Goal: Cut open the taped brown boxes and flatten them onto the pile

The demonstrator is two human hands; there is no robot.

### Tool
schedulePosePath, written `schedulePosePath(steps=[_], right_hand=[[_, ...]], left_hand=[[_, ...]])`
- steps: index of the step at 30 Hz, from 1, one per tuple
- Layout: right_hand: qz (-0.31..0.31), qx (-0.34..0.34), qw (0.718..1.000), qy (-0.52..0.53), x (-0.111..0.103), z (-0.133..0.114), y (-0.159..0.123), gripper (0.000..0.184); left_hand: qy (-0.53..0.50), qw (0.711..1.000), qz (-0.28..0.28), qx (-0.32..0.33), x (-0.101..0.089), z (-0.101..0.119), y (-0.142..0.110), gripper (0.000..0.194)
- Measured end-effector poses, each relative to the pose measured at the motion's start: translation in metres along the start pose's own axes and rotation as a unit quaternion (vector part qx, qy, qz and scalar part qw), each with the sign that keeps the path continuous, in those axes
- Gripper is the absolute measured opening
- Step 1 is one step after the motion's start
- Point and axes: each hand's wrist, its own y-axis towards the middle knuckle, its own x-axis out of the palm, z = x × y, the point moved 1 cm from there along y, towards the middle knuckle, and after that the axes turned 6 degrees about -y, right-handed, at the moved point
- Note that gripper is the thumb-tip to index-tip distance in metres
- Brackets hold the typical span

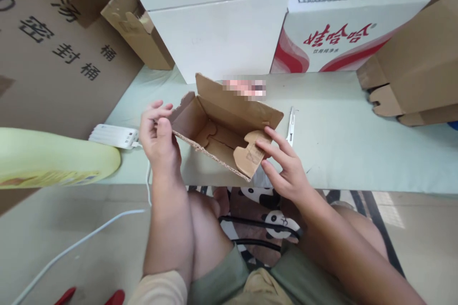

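A small brown cardboard box (229, 109) is tilted over the near edge of the table, its open top facing me. Inside, interlocking bottom flaps show, and a wide flap stands up along its far side. My left hand (157, 138) grips the box's left end, thumb in front, with some fingers hidden behind the wall. On the right end, the fingertips of my right hand (286, 167) press against a notched side flap (252, 155), folded inward. A thin white-and-silver cutter-like tool (291, 126) lies just beyond my right hand.
White cartons (218, 38) and a red-and-white carton (332, 33) stand along the back. Another small open box (139, 33) sits back left, flattened-looking cardboard (418, 66) at right. A white power bank (114, 136) with a cable and a yellow bottle (57, 157) are on the left.
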Motion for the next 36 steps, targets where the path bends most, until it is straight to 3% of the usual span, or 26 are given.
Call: schedulePosePath(steps=[4,10,12,18,22,26,29,33,36], right_hand=[[-0.003,-0.011,1.0,-0.001,-0.001,0.001,-0.001,0.043],[-0.01,-0.024,1.0,-0.008,-0.008,-0.007,0.006,0.041],[-0.016,-0.029,0.999,-0.04,-0.015,-0.013,0.014,0.04],[-0.092,0.009,0.975,-0.203,-0.02,-0.032,0.037,0.038],[-0.055,0.035,0.989,-0.13,-0.01,-0.03,0.035,0.024],[0.049,0.027,0.996,-0.065,-0.004,-0.025,0.027,0.026],[0.052,0.017,0.997,-0.055,-0.004,-0.024,0.025,0.029],[0.012,0.009,0.999,-0.04,-0.004,-0.022,0.022,0.039],[0.033,0.018,0.999,-0.038,-0.003,-0.019,0.017,0.047]], left_hand=[[-0.077,0.996,0.005,0.047,-0.006,0.0,0.003,0.056],[-0.039,0.999,-0.013,0.024,-0.004,0.005,0.003,0.019],[-0.049,0.999,-0.009,0.019,-0.001,0.008,0.001,0.014],[-0.093,0.995,-0.02,-0.001,0.001,0.004,-0.001,0.027],[0.0,0.999,-0.033,0.005,-0.008,-0.005,-0.004,0.051],[0.079,0.994,-0.071,0.022,-0.013,-0.01,-0.006,0.05],[0.04,0.995,-0.091,0.021,-0.009,-0.01,-0.005,0.046],[-0.033,0.998,-0.058,0.014,-0.002,-0.004,-0.005,0.049],[-0.08,0.996,-0.036,-0.001,0.002,0.002,-0.008,0.045]])
